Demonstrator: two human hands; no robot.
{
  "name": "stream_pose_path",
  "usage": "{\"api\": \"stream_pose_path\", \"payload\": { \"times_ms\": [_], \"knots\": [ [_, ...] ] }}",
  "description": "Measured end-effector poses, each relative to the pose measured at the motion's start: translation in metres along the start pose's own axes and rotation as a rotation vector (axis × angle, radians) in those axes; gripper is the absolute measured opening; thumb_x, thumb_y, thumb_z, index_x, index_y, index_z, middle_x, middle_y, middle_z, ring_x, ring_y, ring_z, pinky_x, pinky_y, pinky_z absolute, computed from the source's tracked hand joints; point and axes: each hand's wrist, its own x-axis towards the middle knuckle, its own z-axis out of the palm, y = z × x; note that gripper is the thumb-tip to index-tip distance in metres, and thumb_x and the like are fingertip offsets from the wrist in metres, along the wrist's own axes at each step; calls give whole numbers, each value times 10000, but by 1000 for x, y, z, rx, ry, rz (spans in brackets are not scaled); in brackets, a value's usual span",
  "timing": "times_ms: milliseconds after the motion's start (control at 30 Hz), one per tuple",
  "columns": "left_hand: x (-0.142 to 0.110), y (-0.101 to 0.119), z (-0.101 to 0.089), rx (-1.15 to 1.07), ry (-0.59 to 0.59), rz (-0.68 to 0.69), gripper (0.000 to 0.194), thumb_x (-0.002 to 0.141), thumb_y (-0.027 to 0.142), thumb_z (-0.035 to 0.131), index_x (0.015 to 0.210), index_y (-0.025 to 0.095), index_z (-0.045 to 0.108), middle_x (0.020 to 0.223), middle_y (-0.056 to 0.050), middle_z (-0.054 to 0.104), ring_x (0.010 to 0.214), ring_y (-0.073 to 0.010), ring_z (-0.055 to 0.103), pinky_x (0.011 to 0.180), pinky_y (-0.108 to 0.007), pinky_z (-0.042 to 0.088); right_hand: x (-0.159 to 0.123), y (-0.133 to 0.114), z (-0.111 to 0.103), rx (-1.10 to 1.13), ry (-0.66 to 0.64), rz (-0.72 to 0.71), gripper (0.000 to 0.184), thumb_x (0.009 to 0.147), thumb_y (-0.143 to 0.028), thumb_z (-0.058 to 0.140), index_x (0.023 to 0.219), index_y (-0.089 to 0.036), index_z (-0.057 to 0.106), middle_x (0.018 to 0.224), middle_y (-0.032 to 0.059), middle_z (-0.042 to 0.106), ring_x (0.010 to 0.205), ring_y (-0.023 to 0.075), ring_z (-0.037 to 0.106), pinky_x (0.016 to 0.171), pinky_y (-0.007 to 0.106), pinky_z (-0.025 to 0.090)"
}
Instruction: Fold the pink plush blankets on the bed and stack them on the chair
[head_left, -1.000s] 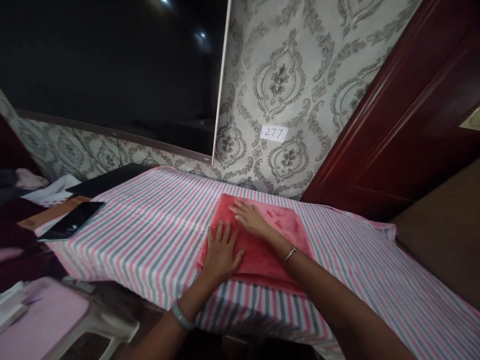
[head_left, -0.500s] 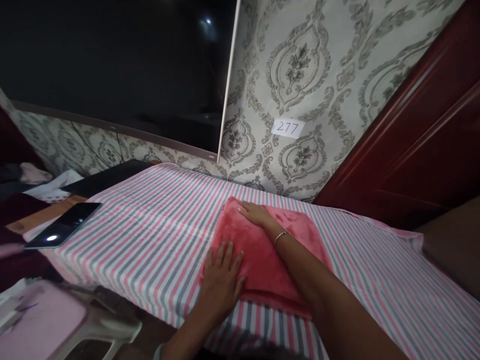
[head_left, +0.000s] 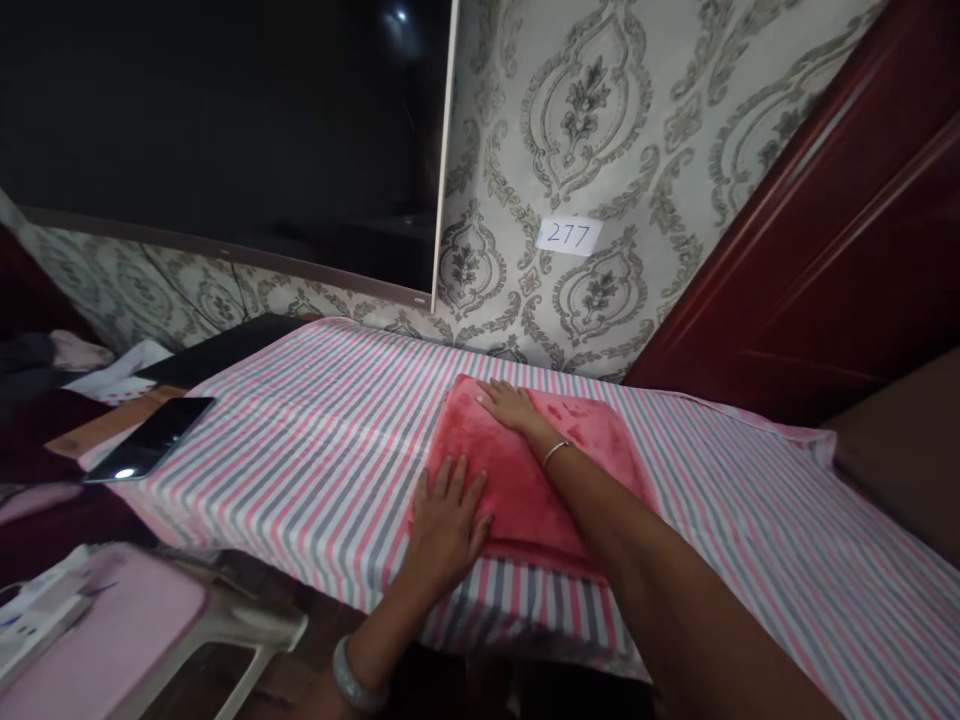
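A folded coral-red plush cloth, perhaps a blanket, lies flat on a table spread with a striped tablecloth. My left hand rests on its near left corner with the fingers spread. Across the top of the cloth reaches my right arm, and my right hand lies palm down by the far left edge, fingers stretched out. Neither hand grips anything. The right forearm hides part of the cloth's right side.
A phone lies at the table's left end beside a wooden board. A pink stool stands at the lower left. Behind the table are a large dark television, a paper marked 277 and a dark red door.
The camera view has shifted slightly, so the scene sits a little higher. Both hands stay on the folded cloth in nearly the same places.
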Motion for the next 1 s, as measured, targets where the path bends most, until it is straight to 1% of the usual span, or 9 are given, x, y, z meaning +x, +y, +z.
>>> {"api": "stream_pose_path", "payload": {
  "times_ms": [100,267,400,533,633,733,833,900,1000],
  "knots": [
    [2,-1,-3,7,-29,0,500,1006,399,445,1473,250,541,1571,-125,472,1481,-341,381,1178,-604,306,-30,-9,-6,-24,23,20,584,1079,-519,249,1618,-296,280,1698,87,196,1553,298,199,1224,579,167],
    [6,-2,-8,28,-60,16,514,1003,387,425,1474,219,541,1563,-153,474,1469,-364,394,1169,-629,297,-125,-11,7,7,75,-63,604,1058,-545,345,1610,-304,308,1692,88,212,1558,323,171,1236,585,156],
    [17,1,-18,14,-67,17,513,1005,392,398,1452,202,565,1536,-168,505,1447,-376,423,1172,-672,265,-180,-5,14,27,66,-11,609,1047,-548,391,1608,-325,309,1696,81,190,1566,331,130,1232,611,144],
    [37,13,-25,11,-82,32,521,1004,391,393,1468,211,546,1546,-159,495,1456,-376,411,1185,-718,196,-192,6,8,28,84,31,607,1050,-551,381,1607,-321,311,1690,85,212,1561,329,156,1233,614,130],
    [44,19,-19,39,-148,41,540,992,407,418,1496,236,513,1587,-140,442,1483,-396,361,1164,-758,185,-199,26,11,12,124,96,608,1046,-569,368,1599,-318,336,1688,67,225,1562,330,152,1235,619,112],
    [42,18,-9,73,-169,43,548,988,412,427,1508,254,497,1607,-125,412,1499,-413,322,1148,-772,196,-218,53,27,-28,184,226,613,1041,-562,365,1599,-309,341,1690,54,222,1568,324,122,1235,607,134],
    [38,17,-5,97,-151,62,545,989,412,416,1504,258,504,1609,-133,406,1495,-416,327,1144,-767,207,-239,75,49,-52,268,365,599,1048,-502,334,1610,-294,315,1694,58,207,1566,317,133,1214,599,210],
    [37,17,-4,110,-150,65,547,988,416,411,1504,261,505,1611,-132,404,1496,-415,326,1143,-762,212,-247,81,61,-52,320,421,591,1048,-456,317,1612,-281,310,1695,61,208,1560,320,154,1197,597,251],
    [37,19,-6,115,-162,53,555,988,418,409,1516,266,487,1614,-124,402,1500,-409,320,1145,-753,222,-249,82,69,-45,374,421,594,1040,-421,314,1614,-268,307,1694,61,221,1554,327,165,1180,577,294]
  ]
}}
